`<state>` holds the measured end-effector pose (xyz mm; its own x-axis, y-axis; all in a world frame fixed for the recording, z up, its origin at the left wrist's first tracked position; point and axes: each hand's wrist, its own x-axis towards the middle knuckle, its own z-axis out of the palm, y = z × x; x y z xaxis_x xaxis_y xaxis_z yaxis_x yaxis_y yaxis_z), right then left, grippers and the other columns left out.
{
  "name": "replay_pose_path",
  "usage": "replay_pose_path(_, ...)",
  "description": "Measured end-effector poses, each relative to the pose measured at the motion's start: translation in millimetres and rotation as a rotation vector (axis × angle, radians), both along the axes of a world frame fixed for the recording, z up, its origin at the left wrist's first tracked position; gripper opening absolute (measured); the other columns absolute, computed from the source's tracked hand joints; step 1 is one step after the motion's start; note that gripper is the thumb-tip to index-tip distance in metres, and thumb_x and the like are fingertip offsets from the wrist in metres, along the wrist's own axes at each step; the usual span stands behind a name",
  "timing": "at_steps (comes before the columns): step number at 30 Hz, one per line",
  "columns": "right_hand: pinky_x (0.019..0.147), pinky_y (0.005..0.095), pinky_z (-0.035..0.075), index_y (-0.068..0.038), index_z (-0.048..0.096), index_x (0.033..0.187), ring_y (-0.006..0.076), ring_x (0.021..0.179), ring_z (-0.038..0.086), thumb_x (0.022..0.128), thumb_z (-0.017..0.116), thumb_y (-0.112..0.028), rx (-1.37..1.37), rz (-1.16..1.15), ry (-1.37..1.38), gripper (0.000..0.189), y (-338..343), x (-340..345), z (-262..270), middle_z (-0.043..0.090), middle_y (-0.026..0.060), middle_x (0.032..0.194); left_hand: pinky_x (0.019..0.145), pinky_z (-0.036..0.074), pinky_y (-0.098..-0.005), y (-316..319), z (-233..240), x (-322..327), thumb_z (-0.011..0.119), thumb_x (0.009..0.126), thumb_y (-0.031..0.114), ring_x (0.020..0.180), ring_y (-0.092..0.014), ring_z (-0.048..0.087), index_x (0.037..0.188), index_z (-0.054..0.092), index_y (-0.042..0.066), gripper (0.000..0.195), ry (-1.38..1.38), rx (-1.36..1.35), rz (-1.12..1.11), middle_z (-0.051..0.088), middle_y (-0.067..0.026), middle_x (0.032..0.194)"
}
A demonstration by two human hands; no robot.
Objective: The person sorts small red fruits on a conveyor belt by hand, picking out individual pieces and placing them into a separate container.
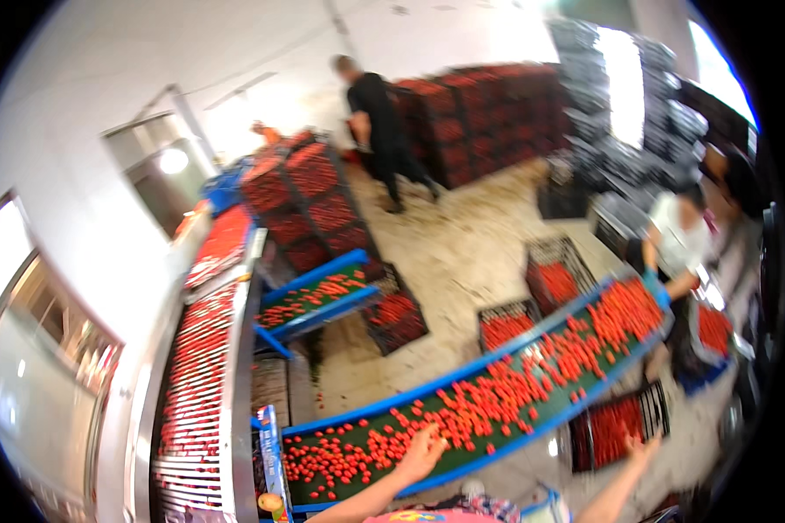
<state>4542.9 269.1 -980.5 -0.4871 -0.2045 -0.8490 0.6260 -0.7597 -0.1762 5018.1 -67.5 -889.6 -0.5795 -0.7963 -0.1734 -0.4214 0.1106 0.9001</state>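
My left hand (424,452) reaches over the near side of a green conveyor belt (454,461) with blue side rails. Its fingers are bent down among small red fruits (497,392) that look like cherry tomatoes. Whether any fruit is between those fingers is hidden. Off the belt to the right, my right hand (641,451) is held with fingers apart and nothing in it. Beneath and beside it on the floor stands a black plastic crate (655,408) of red fruits. On the belt the fruits lie loose at the left and heap up thickly towards the far right end.
A roller sorter (193,392) carrying fruit runs along the left. A shorter belt (317,297) branches behind. Filled crates (507,327) stand beyond the belt, with stacked crates (484,118) at the back. A gloved person (680,229) works at the belt's far end; another person (379,124) walks behind.
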Motion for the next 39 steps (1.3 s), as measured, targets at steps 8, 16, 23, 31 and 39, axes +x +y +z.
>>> replay_pose_path(8,0.070,0.0363,0.048,-0.012,0.047,0.112,0.0261,0.091,0.053,0.080,0.063,-0.019,0.106,0.401,1.191,0.037,-156.5,134.7,216.0,0.056,0.0081,0.103,0.085,0.045,-0.0333,-5.5,48.3,40.1,0.049,0.091,0.032,0.104,-0.025,0.053,0.136,0.023,0.000,0.061,0.085,0.117,0.113,0.039,-0.0231,0.126)
replay_pose_path(16,0.065,0.0351,0.046,-0.010,0.048,0.104,0.0248,0.084,0.053,0.079,0.065,-0.018,-0.088,0.616,1.401,0.032,-207.0,230.8,268.9,0.056,0.0080,0.094,0.085,0.045,-0.0342,-9.4,36.6,69.8,0.051,0.091,0.030,0.103,-0.028,0.054,0.136,0.023,0.002,0.061,0.260,0.065,0.184,0.043,-0.0215,0.122)
replay_pose_path(23,0.061,0.0341,0.045,-0.008,0.049,0.097,0.0236,0.078,0.053,0.077,0.066,-0.017,-0.420,0.779,1.591,0.027,-223.5,320.3,316.7,0.056,0.0079,0.087,0.077,0.045,-0.0299,-13.7,-3.1,125.4,0.054,0.090,0.029,0.089,-0.017,0.054,0.134,0.025,-0.001,0.060,0.332,0.137,0.269,0.050,-0.0158,0.111)
replay_pose_path(31,0.056,0.0329,0.043,-0.006,0.050,0.089,0.0223,0.070,0.053,0.076,0.067,-0.016,-0.916,0.934,1.816,0.023,-226.7,384.4,382.6,0.056,0.0078,0.078,0.076,0.046,-0.0270,-10.9,9.5,152.7,0.057,0.088,0.024,0.091,-0.014,0.057,0.129,0.037,0.003,0.051,0.414,0.112,0.283,0.056,-0.0109,0.104)
replay_pose_path(39,0.051,0.0316,0.041,-0.004,0.051,0.081,0.0210,0.063,0.053,0.074,0.068,-0.015,-1.428,0.976,1.901,0.021,-220.1,427.0,425.1,0.057,0.0077,0.070,0.048,0.038,-0.0260,22.5,193.5,229.9,0.062,0.069,-0.007,0.045,-0.012,0.042,0.137,0.014,-0.003,0.083,0.352,-1.612,0.601,0.046,-0.0009,0.058)
